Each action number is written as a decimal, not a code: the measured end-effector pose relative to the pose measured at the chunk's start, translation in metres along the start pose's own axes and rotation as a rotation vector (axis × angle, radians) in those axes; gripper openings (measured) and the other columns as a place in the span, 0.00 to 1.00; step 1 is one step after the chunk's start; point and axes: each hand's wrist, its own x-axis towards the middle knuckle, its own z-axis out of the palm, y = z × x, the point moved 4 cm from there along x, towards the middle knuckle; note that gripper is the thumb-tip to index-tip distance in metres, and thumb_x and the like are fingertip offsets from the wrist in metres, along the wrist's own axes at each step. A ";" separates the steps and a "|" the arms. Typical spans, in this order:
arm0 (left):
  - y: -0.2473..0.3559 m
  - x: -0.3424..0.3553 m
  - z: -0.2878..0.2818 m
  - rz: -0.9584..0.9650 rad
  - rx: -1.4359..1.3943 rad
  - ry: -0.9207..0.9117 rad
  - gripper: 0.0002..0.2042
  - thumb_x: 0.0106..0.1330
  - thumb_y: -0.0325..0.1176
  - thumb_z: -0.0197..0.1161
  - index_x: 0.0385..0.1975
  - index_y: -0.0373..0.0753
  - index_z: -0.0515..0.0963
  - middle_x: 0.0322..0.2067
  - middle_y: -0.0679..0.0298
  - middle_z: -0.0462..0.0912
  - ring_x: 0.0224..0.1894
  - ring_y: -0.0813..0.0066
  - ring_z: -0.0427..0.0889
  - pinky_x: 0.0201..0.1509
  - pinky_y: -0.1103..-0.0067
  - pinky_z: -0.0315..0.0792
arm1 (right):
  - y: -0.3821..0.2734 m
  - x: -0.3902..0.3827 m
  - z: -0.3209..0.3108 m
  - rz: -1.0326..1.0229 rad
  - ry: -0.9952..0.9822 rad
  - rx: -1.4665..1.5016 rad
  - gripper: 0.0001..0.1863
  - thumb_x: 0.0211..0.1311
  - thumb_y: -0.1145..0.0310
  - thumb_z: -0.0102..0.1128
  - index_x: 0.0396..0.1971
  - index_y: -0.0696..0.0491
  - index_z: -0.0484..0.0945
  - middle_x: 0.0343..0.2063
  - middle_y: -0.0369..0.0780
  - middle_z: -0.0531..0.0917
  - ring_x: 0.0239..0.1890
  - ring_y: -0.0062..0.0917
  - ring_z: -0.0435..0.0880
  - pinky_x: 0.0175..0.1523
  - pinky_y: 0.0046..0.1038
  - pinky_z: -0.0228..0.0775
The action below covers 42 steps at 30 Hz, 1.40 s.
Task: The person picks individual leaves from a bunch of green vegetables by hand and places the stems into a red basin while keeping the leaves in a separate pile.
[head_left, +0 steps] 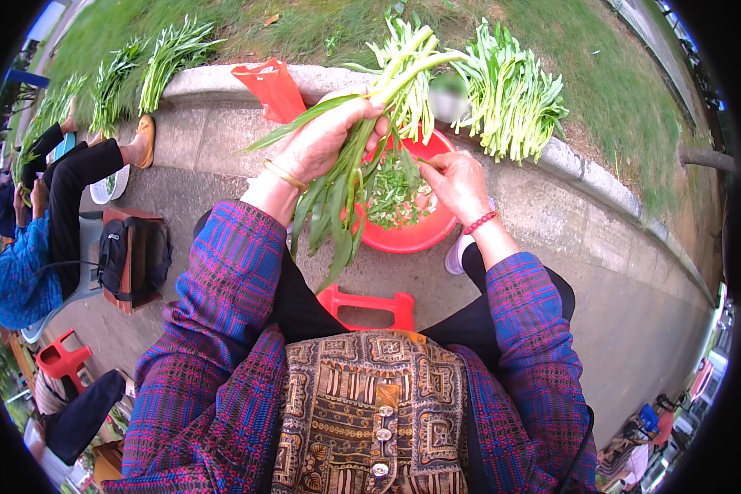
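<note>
My left hand (332, 136) is closed round a bunch of leafy green stalks (331, 193). Their long narrow leaves droop toward me, and the thick pale stems point away. To its right, my right hand (457, 183) pinches a thin green leaf piece beside the bunch; the fingertips partly hide it. Both hands are above a red plastic basin (407, 240), which holds loose torn leaves (393, 193). Just beyond the basin, a trimmed pile of pale stems (414, 107) leans against the curb.
More leafy stalks (510, 99) lie on the stone curb (589, 175), right of a blurred pale container (448, 97). A red plastic bag (272, 90) hangs over the curb. A red stool (370, 308) is beneath me. At left sit another person (29, 276) and a brown-black bag (132, 259).
</note>
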 end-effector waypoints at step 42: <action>-0.037 0.029 0.033 0.053 -0.038 -0.067 0.13 0.61 0.31 0.61 0.44 0.37 0.73 0.34 0.68 0.77 0.35 0.82 0.75 0.40 0.83 0.71 | -0.016 0.007 -0.058 0.155 0.128 0.902 0.11 0.64 0.74 0.53 0.42 0.60 0.79 0.29 0.36 0.83 0.25 0.13 0.77 0.29 0.16 0.71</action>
